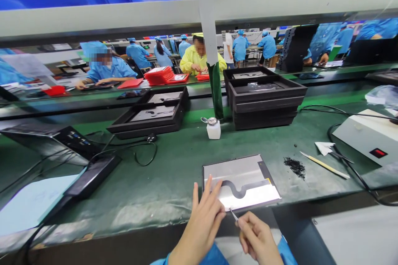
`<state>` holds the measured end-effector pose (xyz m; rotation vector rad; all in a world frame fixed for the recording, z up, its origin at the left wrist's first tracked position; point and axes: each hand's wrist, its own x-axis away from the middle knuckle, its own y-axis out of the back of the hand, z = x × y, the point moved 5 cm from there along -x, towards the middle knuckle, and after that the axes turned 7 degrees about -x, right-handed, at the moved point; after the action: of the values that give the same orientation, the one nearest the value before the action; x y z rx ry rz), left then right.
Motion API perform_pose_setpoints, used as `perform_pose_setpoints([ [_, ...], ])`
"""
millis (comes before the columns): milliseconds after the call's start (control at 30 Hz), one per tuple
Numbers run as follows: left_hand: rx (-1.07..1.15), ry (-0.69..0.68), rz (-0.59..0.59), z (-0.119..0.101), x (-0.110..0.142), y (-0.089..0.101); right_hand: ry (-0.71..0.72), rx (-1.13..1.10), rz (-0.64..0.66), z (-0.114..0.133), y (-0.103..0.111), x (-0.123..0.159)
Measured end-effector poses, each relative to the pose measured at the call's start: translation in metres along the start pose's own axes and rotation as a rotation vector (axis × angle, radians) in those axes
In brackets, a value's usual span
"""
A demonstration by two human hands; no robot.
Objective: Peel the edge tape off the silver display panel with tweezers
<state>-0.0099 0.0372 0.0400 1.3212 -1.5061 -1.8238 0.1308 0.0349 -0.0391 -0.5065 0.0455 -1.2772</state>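
Note:
A flat display panel [231,169] with a silvery back and a dark curved flex cable [239,192] lies at the bench's front edge. My left hand [203,217] rests at its lower left corner, some fingers spread over the panel, the index finger and thumb bent near its edge. My right hand [256,236] is closed around a slim metal tool that looks like tweezers [234,215]. The tool's tip meets the panel's lower edge beside my left fingertips. Whether a small piece sits at the tip is too small to tell.
Right of the panel lie black scraps [294,167], a yellow-handled blade [325,165] and a white box [370,136] with cables. Behind stand a white dispenser bottle [214,129] and black trays [264,105]. A tilted monitor [46,140] is at left. Co-workers sit across the bench.

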Motion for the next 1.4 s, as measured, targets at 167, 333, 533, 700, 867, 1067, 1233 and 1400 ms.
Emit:
perform_pose_setpoints([
  [167, -0.080, -0.112, -0.027, -0.026, -0.010, 0.001, 0.009, 0.064, -0.058, -0.008, 0.005, 0.003],
  [333, 0.060, -0.115, 0.146, -0.015, -0.041, -0.011, 0.181, 0.260, -0.166, 0.001, 0.009, 0.008],
  [533, 0.114, 0.132, 0.000, 0.032, -0.019, 0.001, 0.015, 0.093, -0.059, -0.004, 0.000, 0.005],
  [700, 0.019, 0.109, -0.065, 0.044, 0.031, 0.009, -0.109, -0.018, -0.030, -0.003, 0.000, 0.005],
  [867, -0.094, 0.034, -0.097, 0.034, 0.047, 0.008, -0.181, -0.106, -0.031, -0.002, 0.001, 0.006],
  [1067, -0.105, 0.037, -0.123, 0.031, 0.042, 0.011, -0.230, -0.152, -0.032, -0.005, 0.004, 0.007],
  [1233, -0.073, 0.062, -0.125, 0.033, 0.044, 0.011, -0.220, -0.172, -0.064, 0.004, 0.004, 0.010],
  [1400, -0.063, 0.069, -0.116, 0.033, 0.045, 0.010, -0.220, -0.172, -0.081, 0.010, 0.006, 0.011],
])
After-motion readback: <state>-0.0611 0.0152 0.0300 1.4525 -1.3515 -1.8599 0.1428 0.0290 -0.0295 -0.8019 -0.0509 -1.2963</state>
